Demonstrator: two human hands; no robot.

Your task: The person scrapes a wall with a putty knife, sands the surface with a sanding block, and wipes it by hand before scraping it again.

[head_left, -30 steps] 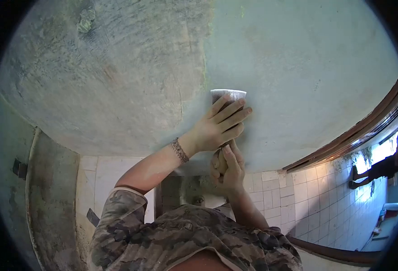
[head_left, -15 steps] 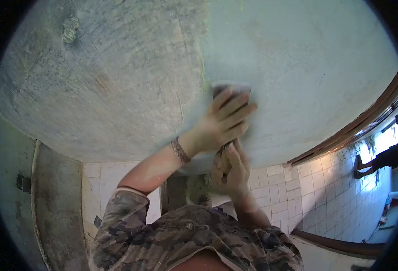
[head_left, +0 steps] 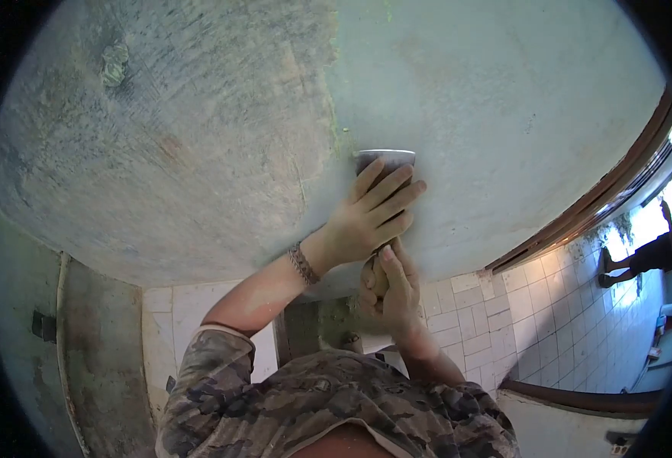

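A wide-bladed scraper (head_left: 363, 162) lies against the wall in front of me, its pale straight edge pointing up. My left hand (head_left: 362, 221), with a bracelet at the wrist, rests flat across the blade with its fingers spread. Just below it, my right hand (head_left: 398, 294) is wrapped round the scraper's handle, which the fingers mostly cover. The blade's edge sits just right of the border between rough, mottled wall (head_left: 198, 137) and smoother pale green wall (head_left: 488, 114).
A brown wooden frame (head_left: 595, 210) borders the wall at right. Beyond it are white tiles (head_left: 549, 305), bright light and another person's legs (head_left: 633, 267). A pipe (head_left: 61, 343) runs down the left wall. A dark box (head_left: 43, 327) is fixed beside it.
The view has shifted slightly, so the wall appears lower and further left. Both hands and the scraper sit a little lower in view, and the blade is less blurred. Grips look the same.
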